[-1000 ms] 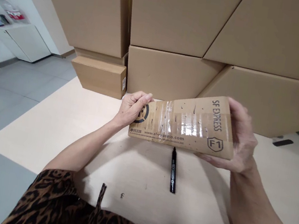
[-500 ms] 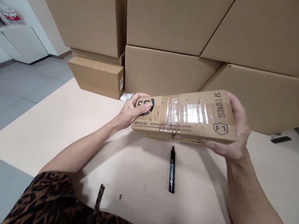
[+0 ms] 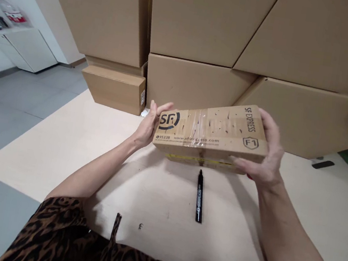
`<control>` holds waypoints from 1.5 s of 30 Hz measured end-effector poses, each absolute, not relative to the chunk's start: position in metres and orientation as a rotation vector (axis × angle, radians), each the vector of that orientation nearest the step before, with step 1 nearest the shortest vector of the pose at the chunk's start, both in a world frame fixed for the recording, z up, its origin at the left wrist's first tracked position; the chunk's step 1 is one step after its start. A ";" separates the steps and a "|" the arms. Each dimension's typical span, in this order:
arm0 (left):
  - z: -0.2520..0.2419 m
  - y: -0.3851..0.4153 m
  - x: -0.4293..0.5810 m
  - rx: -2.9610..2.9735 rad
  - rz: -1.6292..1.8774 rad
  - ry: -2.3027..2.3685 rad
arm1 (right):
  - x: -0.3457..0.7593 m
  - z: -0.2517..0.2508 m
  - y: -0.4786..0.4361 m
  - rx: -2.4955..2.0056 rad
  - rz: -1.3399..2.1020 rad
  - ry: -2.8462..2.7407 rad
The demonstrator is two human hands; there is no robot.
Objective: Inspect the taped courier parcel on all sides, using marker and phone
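Note:
I hold a small brown cardboard parcel (image 3: 211, 129) printed "SF EXPRESS" and sealed with clear tape, lifted a little above the pale table (image 3: 60, 148). My left hand (image 3: 148, 124) presses flat against its left end, fingers stretched upward. My right hand (image 3: 266, 155) wraps round its right end, thumb underneath. A black marker pen (image 3: 199, 195) lies on the table just below the parcel, untouched.
Large closed cardboard boxes (image 3: 209, 26) are stacked right behind the parcel across the back. A smaller stack of boxes (image 3: 114, 89) stands at the left. A dark remote-like object (image 3: 321, 164) lies at the far right. Grey floor and a white cabinet (image 3: 22, 49) are on the left.
The parcel has tipped away from me, so its taped face is flatter and its front edge shows. My left fingers came off the front face and straightened against the end.

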State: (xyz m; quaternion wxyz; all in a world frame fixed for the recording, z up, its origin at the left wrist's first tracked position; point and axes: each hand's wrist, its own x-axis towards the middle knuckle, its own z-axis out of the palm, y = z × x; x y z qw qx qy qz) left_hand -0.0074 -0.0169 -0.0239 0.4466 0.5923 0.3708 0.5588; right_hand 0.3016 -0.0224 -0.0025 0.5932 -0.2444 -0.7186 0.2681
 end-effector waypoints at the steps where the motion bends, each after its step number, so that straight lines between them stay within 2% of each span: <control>1: -0.026 -0.017 -0.008 1.513 1.383 0.865 | 0.300 -0.006 -0.021 -0.602 0.690 -1.598; 9: -0.030 -0.027 -0.003 1.933 1.454 0.886 | 0.290 -0.029 -0.009 -0.694 1.041 -1.218; 24: -0.012 -0.048 0.023 2.263 1.565 0.973 | 0.283 -0.054 -0.006 -0.751 1.138 -1.046; 32: -0.001 -0.061 0.028 2.919 1.202 1.253 | 0.278 -0.051 -0.008 -0.763 1.160 -0.989; 37: -0.020 -0.061 0.031 3.099 0.912 1.290 | 0.275 -0.048 -0.007 -0.855 1.160 -0.913; 40: -0.036 -0.053 0.031 3.053 0.896 1.252 | 0.274 -0.047 -0.008 -0.887 1.281 -0.878; 45: -0.045 -0.043 0.027 3.031 0.927 1.131 | 0.272 -0.046 -0.007 -0.857 1.297 -0.892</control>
